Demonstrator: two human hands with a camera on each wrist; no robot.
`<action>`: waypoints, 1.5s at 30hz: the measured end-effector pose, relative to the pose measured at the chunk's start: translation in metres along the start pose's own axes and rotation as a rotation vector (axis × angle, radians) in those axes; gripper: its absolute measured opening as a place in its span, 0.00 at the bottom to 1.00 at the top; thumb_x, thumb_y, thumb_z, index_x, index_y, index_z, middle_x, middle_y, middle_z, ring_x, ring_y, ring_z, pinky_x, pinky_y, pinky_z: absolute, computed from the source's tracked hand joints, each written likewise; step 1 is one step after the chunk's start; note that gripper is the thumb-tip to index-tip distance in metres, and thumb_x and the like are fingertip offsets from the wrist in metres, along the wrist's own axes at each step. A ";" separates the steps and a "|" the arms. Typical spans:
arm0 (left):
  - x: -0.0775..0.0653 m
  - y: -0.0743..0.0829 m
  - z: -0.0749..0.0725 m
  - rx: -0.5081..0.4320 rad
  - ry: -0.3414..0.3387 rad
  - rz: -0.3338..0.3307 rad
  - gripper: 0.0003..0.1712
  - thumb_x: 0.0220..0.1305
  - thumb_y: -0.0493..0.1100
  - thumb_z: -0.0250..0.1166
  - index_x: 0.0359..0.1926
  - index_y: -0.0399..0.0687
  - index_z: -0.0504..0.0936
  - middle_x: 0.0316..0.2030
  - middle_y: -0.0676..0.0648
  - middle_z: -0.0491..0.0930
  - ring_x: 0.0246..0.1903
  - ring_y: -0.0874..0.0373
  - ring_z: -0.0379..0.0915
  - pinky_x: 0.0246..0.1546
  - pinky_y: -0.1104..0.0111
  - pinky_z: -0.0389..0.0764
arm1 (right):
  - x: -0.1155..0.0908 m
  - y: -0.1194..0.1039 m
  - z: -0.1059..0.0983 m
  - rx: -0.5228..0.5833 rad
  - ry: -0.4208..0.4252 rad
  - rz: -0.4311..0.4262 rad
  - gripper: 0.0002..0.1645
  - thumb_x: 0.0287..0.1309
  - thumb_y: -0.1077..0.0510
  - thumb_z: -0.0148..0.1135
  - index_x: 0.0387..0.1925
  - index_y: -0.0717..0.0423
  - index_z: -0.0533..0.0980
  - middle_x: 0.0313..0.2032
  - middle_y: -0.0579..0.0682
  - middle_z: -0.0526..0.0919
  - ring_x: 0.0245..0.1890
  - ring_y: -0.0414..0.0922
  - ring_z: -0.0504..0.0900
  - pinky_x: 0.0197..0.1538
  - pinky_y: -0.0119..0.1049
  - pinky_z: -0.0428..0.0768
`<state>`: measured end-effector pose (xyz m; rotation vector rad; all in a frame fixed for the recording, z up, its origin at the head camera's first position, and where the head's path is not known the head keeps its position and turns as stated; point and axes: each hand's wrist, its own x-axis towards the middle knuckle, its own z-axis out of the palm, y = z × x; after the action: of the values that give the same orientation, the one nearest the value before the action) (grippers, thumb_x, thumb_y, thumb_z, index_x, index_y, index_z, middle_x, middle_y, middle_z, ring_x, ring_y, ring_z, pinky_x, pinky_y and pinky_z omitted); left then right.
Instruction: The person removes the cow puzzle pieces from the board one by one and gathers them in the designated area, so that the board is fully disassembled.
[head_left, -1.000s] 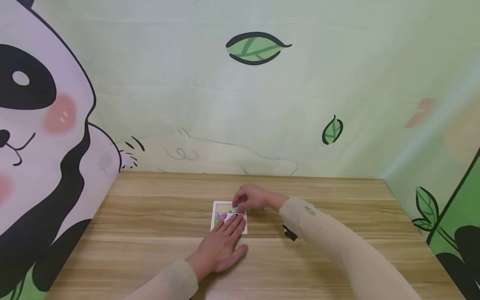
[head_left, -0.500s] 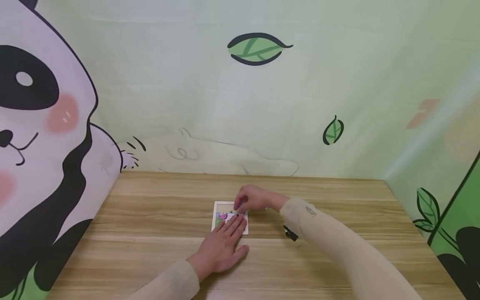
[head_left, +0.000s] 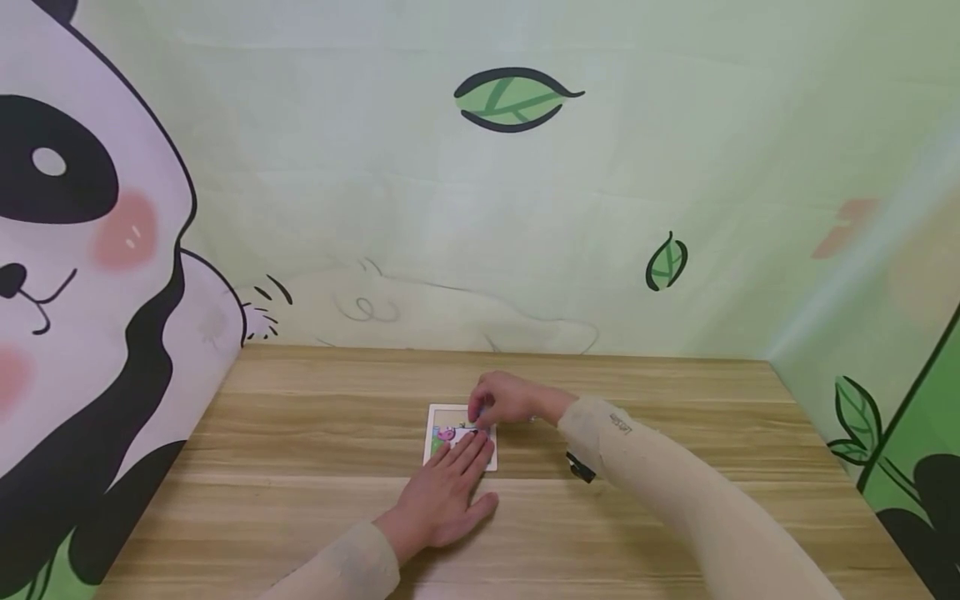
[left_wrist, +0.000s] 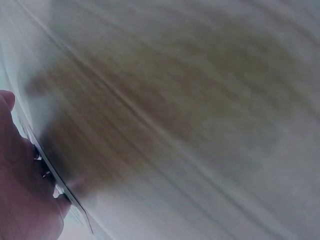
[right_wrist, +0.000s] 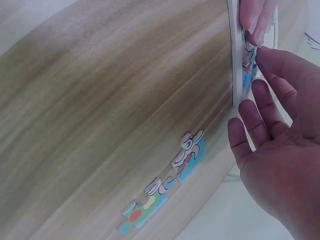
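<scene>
A small picture jigsaw puzzle (head_left: 441, 434) in a white-framed tray (head_left: 431, 417) lies on the table, showing a pink-nosed cartoon animal. My left hand (head_left: 442, 500) rests over its lower right part with fingers straight, hiding much of the picture. At the upper right of the tray, my right hand (head_left: 510, 398) pinches a small bluish puzzle piece, mostly hidden by the fingers. In the right wrist view, the thumb and fingertips meet the tray's face beside a blue part of the picture, close to the left hand's fingertips.
Two loose puzzle pieces lie on the wooden table (head_left: 300, 433), to the right of the tray: one with a blue part (right_wrist: 192, 157) and one with red and yellow spots (right_wrist: 145, 210). A panda-printed backdrop (head_left: 337, 167) stands behind the table.
The right hand's fingertips have shifted slightly right and down over the tray's upper right, covering more of the bluish piece. The left hand stays in place on the puzzle.
</scene>
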<state>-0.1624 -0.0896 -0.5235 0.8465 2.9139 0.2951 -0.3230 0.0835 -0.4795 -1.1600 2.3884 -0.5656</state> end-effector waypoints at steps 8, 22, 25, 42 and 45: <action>-0.001 0.001 -0.002 -0.012 -0.007 -0.003 0.44 0.82 0.64 0.44 0.85 0.42 0.57 0.85 0.44 0.53 0.83 0.47 0.49 0.81 0.50 0.56 | 0.000 -0.005 -0.002 0.014 0.000 0.030 0.03 0.65 0.62 0.73 0.39 0.53 0.87 0.41 0.46 0.80 0.43 0.40 0.77 0.53 0.34 0.77; 0.000 0.001 -0.004 -0.025 -0.008 -0.005 0.43 0.82 0.64 0.45 0.84 0.42 0.57 0.84 0.43 0.54 0.83 0.46 0.51 0.81 0.49 0.56 | -0.002 -0.008 -0.007 0.108 0.020 0.090 0.12 0.66 0.62 0.73 0.50 0.55 0.84 0.41 0.45 0.83 0.43 0.39 0.79 0.54 0.36 0.80; -0.001 0.002 -0.004 -0.024 -0.009 -0.006 0.43 0.82 0.64 0.45 0.84 0.42 0.57 0.84 0.43 0.54 0.83 0.46 0.51 0.81 0.49 0.56 | -0.001 -0.007 -0.007 0.106 0.016 0.100 0.11 0.66 0.62 0.73 0.49 0.55 0.85 0.40 0.44 0.84 0.42 0.38 0.79 0.53 0.34 0.80; 0.001 0.001 -0.003 -0.039 -0.007 0.001 0.44 0.81 0.64 0.46 0.84 0.41 0.58 0.84 0.42 0.55 0.83 0.45 0.51 0.81 0.47 0.56 | -0.007 -0.004 -0.027 0.101 -0.018 0.021 0.02 0.67 0.65 0.69 0.40 0.62 0.85 0.35 0.45 0.87 0.34 0.32 0.79 0.43 0.26 0.80; 0.000 0.001 -0.004 -0.044 0.007 0.014 0.43 0.81 0.63 0.48 0.83 0.40 0.60 0.83 0.41 0.56 0.82 0.44 0.53 0.80 0.47 0.58 | -0.014 -0.003 -0.035 0.087 -0.009 -0.006 0.02 0.66 0.65 0.69 0.39 0.62 0.85 0.34 0.46 0.87 0.34 0.32 0.80 0.44 0.27 0.81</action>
<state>-0.1625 -0.0889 -0.5199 0.8613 2.8974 0.3625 -0.3322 0.0988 -0.4466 -1.1299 2.3298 -0.6576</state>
